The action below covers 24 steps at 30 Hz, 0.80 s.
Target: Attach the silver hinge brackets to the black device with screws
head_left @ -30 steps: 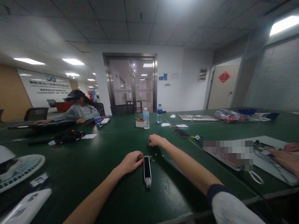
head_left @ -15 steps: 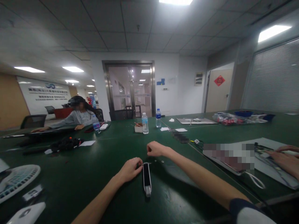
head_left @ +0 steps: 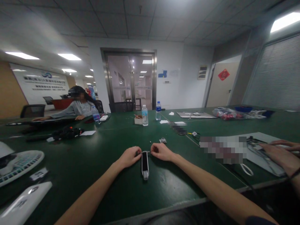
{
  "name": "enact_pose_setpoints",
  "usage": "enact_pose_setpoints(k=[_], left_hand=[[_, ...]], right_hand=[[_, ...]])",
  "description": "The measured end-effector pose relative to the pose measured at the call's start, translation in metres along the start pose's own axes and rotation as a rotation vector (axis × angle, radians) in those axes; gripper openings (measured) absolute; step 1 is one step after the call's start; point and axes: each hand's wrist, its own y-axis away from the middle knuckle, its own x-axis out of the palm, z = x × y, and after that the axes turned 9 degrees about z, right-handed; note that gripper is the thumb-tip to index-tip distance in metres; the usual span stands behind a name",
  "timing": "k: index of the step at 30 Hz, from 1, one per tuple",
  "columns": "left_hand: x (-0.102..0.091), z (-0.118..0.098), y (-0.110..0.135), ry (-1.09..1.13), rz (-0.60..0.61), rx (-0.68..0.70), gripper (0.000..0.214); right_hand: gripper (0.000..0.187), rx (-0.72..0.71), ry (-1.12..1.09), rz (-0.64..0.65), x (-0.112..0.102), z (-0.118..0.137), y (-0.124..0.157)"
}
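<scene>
A slim white-edged device (head_left: 145,164) with a black face lies lengthwise on the green table in front of me. At its far left corner, my left hand (head_left: 130,157) has thumb and fingers pinched together; anything between them is too small to name. My right hand (head_left: 162,152) is curled at the far right corner, its thumb and index finger pressed together. A thin little piece shows between the device's top end and the right fingertips, but I cannot tell what it is. Just beyond the right hand lie a small greyish clump of parts (head_left: 162,140) and a tiny pale bit (head_left: 150,142).
Water bottles (head_left: 145,116) and a small box (head_left: 138,120) stand further back. At left are a white fan (head_left: 22,165) and a white case (head_left: 25,203). A co-worker's hands (head_left: 278,153) work over a board at right; another person (head_left: 81,106) sits at far left.
My right hand has come down toward the device's far right corner, from above and beyond it. My left hand stays at the far left corner. The view has tilted downward.
</scene>
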Motion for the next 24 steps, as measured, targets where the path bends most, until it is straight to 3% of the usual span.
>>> enact_pose_setpoints(k=[16,24], left_hand=[[-0.0042,-0.0061,0.0026,-0.012,0.012,-0.021,0.018],[-0.0045,-0.0064,0.0022,-0.018,0.019,-0.019,0.016]], right_hand=[[0.006,-0.019,-0.056,0.022,0.0013,0.0047,0.0021],[0.008,-0.075,0.092,-0.054,0.0039,-0.0012,-0.0016]])
